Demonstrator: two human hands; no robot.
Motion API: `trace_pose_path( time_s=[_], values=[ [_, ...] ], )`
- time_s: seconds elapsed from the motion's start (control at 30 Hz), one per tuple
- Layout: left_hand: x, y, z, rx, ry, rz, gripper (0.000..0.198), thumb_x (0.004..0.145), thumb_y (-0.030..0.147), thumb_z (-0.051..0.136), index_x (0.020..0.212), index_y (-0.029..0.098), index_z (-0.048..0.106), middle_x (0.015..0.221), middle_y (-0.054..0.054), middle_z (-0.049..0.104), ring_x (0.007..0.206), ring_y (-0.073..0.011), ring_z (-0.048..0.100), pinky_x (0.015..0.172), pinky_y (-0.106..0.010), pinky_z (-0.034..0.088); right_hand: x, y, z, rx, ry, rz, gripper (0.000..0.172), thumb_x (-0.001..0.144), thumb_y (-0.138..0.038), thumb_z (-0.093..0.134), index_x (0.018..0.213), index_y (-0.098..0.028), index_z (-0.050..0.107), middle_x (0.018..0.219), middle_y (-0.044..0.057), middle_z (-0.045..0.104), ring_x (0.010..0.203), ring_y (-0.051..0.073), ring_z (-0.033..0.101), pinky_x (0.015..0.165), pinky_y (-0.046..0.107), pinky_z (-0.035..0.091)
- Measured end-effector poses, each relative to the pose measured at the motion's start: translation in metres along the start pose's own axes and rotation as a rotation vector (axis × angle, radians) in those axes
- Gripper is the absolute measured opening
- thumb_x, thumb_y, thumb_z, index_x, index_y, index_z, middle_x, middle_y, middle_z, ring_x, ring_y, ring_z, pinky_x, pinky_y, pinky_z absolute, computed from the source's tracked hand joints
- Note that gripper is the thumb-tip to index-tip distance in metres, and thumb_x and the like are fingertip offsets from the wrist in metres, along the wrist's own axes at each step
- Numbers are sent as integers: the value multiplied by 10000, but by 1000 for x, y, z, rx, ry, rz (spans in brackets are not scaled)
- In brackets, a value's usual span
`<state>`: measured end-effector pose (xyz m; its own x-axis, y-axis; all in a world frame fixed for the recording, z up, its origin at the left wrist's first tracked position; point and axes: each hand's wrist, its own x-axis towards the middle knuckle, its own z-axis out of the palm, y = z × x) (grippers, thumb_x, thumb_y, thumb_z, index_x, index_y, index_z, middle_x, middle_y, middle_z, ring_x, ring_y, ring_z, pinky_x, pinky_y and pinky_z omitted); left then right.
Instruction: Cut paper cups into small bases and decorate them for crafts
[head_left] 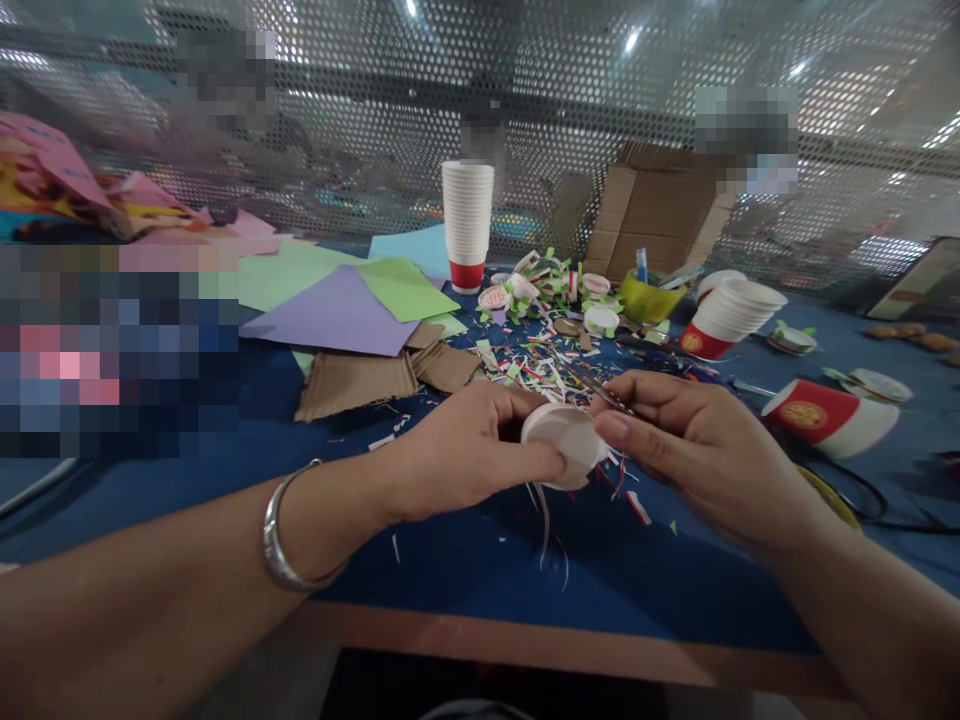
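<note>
Just right of the frame's centre, the left hand (480, 450) is closed around a shallow white paper cup base (577, 435), its thumb lying across the face. The right hand (694, 450), fingers curled, pinches a slim metal tool (600, 388) close to the base's right edge; whether the two touch, I cannot tell. Thin paper strips (544, 530) hang below the base. Beyond, paper scraps (525, 372) litter the blue counter (465, 590). A tall cup stack (466, 225) stands upright at upper centre, coloured sheets (337, 312) and torn cardboard (360, 385) lie left of centre, and a red-and-white cup (825, 415) lies on its side at right.
</note>
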<state>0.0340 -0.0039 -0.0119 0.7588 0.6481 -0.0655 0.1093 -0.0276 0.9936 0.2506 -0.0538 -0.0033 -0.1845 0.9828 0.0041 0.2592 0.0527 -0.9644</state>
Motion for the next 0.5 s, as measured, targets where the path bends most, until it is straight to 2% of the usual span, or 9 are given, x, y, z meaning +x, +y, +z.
trace_pose_path(
  time_s=[0.1, 0.3, 0.5],
  values=[
    [0, 0, -1, 56, 3, 20, 181, 792, 297, 698, 893, 148, 712, 819, -24, 682, 782, -171, 611, 716, -270, 480, -1, -3, 2, 0, -19, 40, 285, 791, -430, 846, 919, -207, 723, 813, -3, 705, 679, 128, 601, 595, 215, 467],
    [1, -1, 1, 79, 245, 98, 154, 826, 284, 715, 911, 163, 668, 825, -2, 633, 768, -138, 583, 683, -243, 510, -1, -6, 3, -7, 11, 41, 305, 781, -435, 853, 936, -208, 721, 755, -17, 676, 671, 133, 604, 586, 211, 463],
    [2, 1, 4, -150, 229, 100, 175, 843, 257, 734, 945, 152, 639, 832, 0, 652, 724, -116, 617, 616, -221, 550, -1, -4, 3, -59, 67, -19, 313, 798, -451, 835, 954, -204, 722, 746, -17, 658, 632, 122, 549, 560, 219, 435]
  ],
)
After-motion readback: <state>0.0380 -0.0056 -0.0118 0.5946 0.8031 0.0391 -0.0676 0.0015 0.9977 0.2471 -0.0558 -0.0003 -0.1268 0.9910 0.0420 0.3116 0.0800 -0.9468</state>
